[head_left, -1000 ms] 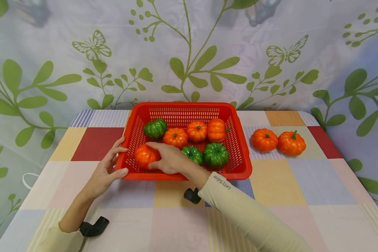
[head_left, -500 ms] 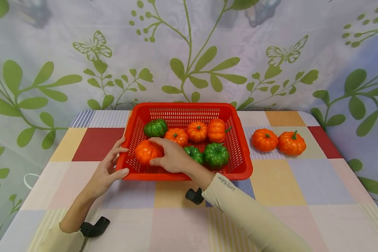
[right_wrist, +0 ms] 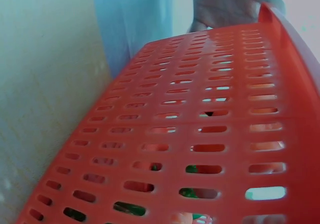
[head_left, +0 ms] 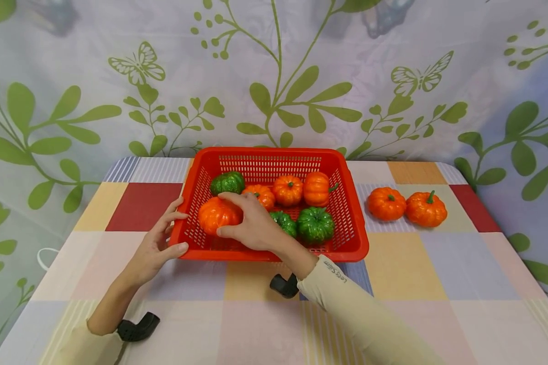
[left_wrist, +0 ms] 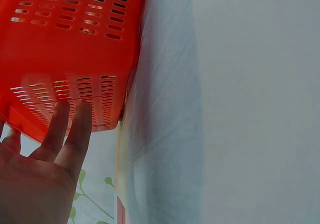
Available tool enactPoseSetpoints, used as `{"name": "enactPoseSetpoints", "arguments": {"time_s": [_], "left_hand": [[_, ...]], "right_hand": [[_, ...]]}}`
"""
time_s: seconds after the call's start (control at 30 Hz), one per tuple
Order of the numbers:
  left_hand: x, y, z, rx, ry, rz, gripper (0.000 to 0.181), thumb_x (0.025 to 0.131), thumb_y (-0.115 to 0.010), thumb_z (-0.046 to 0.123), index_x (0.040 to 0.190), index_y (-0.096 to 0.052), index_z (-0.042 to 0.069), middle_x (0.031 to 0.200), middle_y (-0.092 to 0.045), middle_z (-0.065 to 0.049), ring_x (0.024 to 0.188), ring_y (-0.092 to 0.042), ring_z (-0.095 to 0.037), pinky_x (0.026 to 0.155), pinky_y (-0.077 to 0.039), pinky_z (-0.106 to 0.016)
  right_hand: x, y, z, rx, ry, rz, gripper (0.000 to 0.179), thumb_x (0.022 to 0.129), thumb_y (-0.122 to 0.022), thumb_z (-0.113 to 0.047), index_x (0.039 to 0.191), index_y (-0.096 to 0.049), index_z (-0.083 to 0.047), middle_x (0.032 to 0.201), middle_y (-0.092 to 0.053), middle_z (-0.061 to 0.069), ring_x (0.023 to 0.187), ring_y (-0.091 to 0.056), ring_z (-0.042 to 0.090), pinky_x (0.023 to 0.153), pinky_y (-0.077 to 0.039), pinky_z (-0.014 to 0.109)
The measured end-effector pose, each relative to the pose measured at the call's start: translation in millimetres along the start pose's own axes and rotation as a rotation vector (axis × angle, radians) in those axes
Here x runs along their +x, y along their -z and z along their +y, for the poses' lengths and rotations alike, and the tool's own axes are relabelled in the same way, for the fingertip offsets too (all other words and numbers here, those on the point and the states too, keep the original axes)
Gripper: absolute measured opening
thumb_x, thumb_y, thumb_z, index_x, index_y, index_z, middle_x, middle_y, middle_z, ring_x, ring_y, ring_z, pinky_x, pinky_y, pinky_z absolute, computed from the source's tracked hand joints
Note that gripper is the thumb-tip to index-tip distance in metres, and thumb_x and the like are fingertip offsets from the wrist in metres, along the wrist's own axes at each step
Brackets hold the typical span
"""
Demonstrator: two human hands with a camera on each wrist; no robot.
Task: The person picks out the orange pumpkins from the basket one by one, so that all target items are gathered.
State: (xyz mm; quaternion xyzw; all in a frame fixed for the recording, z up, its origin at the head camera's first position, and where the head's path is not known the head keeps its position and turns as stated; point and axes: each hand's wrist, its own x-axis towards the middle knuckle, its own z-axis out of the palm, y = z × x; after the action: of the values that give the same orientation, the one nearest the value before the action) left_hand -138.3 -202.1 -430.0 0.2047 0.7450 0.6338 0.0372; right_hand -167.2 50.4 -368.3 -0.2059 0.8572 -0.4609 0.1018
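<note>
head | right hand (head_left: 255,223): fingers curled round leftmost orange pumpkin (head_left: 213,217) | left hand (head_left: 152,251): straight fingers touching red basket (head_left: 242,254)

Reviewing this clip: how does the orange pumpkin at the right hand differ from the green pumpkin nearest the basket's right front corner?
Colour: the orange pumpkin is bright orange; the green pumpkin is deep green.
Contact: the right hand grips the orange pumpkin; no hand touches the green pumpkin.
Place: the orange pumpkin is toward the left end of the red basket, the green pumpkin toward the right.
Shared: both are glossy and ribbed.
</note>
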Motion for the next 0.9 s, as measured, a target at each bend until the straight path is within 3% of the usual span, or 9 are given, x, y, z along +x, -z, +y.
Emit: {"name": "enactPoseSetpoints", "arguments": {"time_s": [0.23,0.5,0.7,0.9], "left_hand": [[0.3,1.0,-0.5,0.005,0.004,-0.001,0.055,0.087,-0.06,-0.005,0.137,-0.041,0.0,0.163,-0.012,0.001,0.135,-0.031,-0.027,0.083,-0.055,-0.031],[0.2,2.4,-0.4,-0.003,-0.01,0.0,0.055,0.087,-0.061,-0.004,0.138,-0.041,0.0,0.163,-0.012,0.001,0.135,-0.031,-0.027,0.083,-0.055,-0.034],[-0.1,2.1,-0.7,-0.011,-0.015,-0.002,0.055,0.087,-0.061,-0.005,0.138,-0.042,0.001,0.163,-0.012,0.001,0.134,-0.032,-0.026,0.083,-0.055,-0.032],[-0.1,0.5,-2.5,-0.025,-0.028,-0.01,0.054,0.087,-0.059,-0.006,0.137,-0.042,0.002,0.164,-0.011,0.0,0.133,-0.032,-0.026,0.084,-0.055,-0.032]], "right_hand": [[-1.6,-0.4,-0.9,0.032,-0.023,0.04,0.074,0.079,-0.077,-0.023,0.147,-0.047,-0.018,0.118,-0.043,0.009,0.105,-0.049,0.023,0.091,-0.045,0.039],[-2.9,-1.2,-4.2,0.023,-0.037,0.059,0.073,0.078,-0.079,-0.027,0.144,-0.048,-0.021,0.123,-0.041,0.008,0.108,-0.05,0.023,0.091,-0.047,0.041],[-4.3,-1.3,-4.9,0.001,0.025,0.083,0.073,0.081,-0.08,-0.031,0.143,-0.045,-0.017,0.137,-0.047,0.003,0.117,-0.049,0.02,0.097,-0.046,0.042],[-6.5,-1.2,-2.9,0.115,0.07,0.177,0.074,0.083,-0.079,-0.03,0.142,-0.041,-0.011,0.135,-0.049,0.003,0.115,-0.051,0.017,0.092,-0.05,0.037]]}}
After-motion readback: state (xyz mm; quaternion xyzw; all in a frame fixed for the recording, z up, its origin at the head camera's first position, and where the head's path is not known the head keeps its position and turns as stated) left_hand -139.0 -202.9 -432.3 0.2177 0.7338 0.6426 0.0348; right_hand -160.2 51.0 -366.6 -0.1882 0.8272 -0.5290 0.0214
